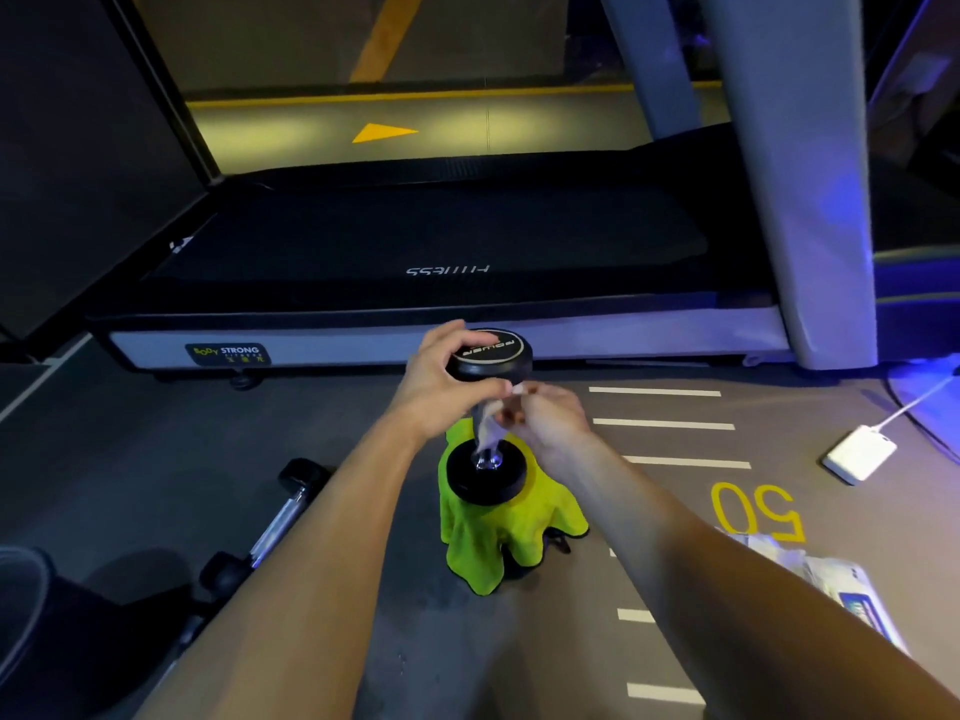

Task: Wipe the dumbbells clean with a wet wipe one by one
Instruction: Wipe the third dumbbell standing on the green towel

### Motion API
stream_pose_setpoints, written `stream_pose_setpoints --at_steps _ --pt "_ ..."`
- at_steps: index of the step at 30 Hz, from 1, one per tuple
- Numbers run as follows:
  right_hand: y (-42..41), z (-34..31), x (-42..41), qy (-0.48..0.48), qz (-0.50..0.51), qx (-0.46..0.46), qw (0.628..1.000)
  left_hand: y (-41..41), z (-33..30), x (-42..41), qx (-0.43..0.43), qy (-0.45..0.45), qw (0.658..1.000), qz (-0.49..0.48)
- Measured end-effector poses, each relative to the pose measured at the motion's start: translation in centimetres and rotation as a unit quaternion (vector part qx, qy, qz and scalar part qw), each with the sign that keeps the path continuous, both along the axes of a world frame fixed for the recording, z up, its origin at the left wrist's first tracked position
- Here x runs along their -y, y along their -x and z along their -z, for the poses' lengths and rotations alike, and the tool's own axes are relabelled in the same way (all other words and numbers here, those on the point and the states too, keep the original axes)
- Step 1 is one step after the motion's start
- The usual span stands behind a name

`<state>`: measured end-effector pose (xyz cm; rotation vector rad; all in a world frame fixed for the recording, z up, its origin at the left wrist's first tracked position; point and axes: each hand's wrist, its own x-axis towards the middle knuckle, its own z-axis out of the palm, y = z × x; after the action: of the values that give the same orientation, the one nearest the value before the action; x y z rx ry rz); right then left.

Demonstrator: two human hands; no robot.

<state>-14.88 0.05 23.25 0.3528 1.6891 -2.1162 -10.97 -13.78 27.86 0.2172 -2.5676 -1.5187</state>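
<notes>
A black round-headed dumbbell (485,478) stands upright on a yellow-green cloth (506,537) spread on the floor. My left hand (441,384) grips its top head from the left side. My right hand (540,418) presses a crumpled wet wipe (488,426) against the chrome handle just under that head. A second dumbbell (278,522) with black heads and a chrome bar lies on the floor to the left, apart from both hands.
A black treadmill (415,252) with a grey pillar (795,174) runs across behind the dumbbell. A white power adapter (860,453) with a cable lies at the right. A wipes packet (836,584) sits at the lower right. A dark rounded object (31,605) fills the lower left corner.
</notes>
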Motion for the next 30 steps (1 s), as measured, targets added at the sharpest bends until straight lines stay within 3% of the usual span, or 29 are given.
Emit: stream_pose_setpoints --at_steps 2,5,8,13,18,25,30 --pt "0.1 -0.8 -0.2 0.046 -0.01 -0.01 0.999 0.0 -0.2 0.1 0.011 -0.007 1.0 -0.012" --pt "-1.2 0.6 -0.3 -0.036 -0.079 0.026 0.996 -0.3 -0.4 -0.2 0.019 -0.005 1.0 -0.014" --pt "-1.3 1.1 0.5 -0.083 -0.042 0.037 0.995 -0.5 -0.5 -0.5 0.022 0.005 1.0 -0.017" --pt "-0.2 -1.3 1.3 0.12 0.01 0.004 0.993 -0.7 -1.1 0.2 0.026 -0.024 0.999 -0.038" --pt "-1.2 -0.3 2.0 0.043 0.01 0.029 0.999 -1.3 -1.2 1.1 0.043 -0.054 0.997 -0.036" --pt "-0.3 -1.8 2.4 0.187 0.028 0.044 0.981 -1.2 -1.1 1.2 0.033 -0.06 0.997 -0.043" --pt "-1.7 -0.1 1.8 0.063 -0.006 0.064 0.996 -1.0 -1.3 0.9 0.047 -0.028 0.997 -0.045"
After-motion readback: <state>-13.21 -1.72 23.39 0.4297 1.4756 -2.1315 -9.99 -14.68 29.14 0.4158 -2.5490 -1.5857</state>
